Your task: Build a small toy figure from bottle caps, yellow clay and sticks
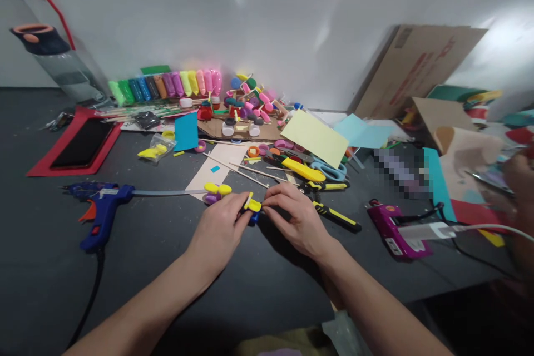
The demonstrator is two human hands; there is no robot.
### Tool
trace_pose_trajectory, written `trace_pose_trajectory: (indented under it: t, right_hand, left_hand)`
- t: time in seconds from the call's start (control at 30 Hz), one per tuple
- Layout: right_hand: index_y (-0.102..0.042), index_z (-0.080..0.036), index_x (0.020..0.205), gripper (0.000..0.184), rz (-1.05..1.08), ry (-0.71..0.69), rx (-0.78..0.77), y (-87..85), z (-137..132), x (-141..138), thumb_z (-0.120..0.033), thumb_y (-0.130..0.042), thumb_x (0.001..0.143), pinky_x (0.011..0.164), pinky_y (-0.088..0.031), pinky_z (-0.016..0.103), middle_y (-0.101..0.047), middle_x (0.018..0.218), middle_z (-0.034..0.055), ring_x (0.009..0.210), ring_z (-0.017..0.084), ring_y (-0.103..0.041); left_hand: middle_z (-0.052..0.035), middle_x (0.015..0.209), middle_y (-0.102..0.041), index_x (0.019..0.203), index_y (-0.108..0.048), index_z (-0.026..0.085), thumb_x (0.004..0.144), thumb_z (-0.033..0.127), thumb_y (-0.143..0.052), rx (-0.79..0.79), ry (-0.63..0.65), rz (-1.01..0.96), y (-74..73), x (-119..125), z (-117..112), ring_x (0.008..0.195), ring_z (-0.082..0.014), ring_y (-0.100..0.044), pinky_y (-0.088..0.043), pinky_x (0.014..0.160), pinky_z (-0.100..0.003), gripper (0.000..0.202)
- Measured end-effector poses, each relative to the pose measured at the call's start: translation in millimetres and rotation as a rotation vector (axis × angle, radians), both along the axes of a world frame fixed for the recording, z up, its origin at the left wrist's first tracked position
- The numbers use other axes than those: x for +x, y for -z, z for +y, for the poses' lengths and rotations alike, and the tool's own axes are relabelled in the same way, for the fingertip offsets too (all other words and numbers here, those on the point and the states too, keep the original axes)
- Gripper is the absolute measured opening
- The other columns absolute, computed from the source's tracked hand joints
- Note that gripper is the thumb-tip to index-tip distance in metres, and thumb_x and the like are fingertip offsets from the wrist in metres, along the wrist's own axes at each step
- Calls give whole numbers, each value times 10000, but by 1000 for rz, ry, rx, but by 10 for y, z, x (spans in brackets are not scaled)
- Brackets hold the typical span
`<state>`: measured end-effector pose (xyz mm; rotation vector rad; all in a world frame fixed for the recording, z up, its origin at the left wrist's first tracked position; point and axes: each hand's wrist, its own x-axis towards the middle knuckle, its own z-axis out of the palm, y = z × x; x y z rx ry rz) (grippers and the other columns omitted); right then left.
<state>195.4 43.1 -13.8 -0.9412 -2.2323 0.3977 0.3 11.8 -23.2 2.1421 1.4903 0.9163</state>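
Observation:
My left hand [217, 229] is closed around a small yellow and blue clay piece [254, 206], whose yellow top shows between thumb and fingers. Fingertips of my right hand [298, 217] are pinched together at the right side of that piece. Whether they hold some part of it, I cannot make out. Just beyond my left hand lie yellow clay ovals [217, 188] and a purple piece [212, 199]. Close to my right hand are a yellow-and-black cutter [337, 217] and pliers [327, 185].
A blue glue gun [104, 206] lies on the left with its cord. Behind are wooden sticks [250, 175], blue scissors [331, 169], coloured clay packs [167, 85] and yellow paper [316, 138]. At right sit a purple power strip [392, 233] and another person's hand [519, 178].

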Motion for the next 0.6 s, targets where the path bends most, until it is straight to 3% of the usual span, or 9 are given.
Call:
trace_pose_trajectory:
  t: [0.6]
  right_hand:
    - [-664,-203,905,88,18,19,-25,4,-13,0,-197,-592,957,786,-521,334,-674,942,73,882,186,-636]
  left_hand:
    - [-102,1036,-764,1168,-654,116,898,116,-634,14,-9,23,-13,-1,-5,911,-239,-729,-583,806,-352,271]
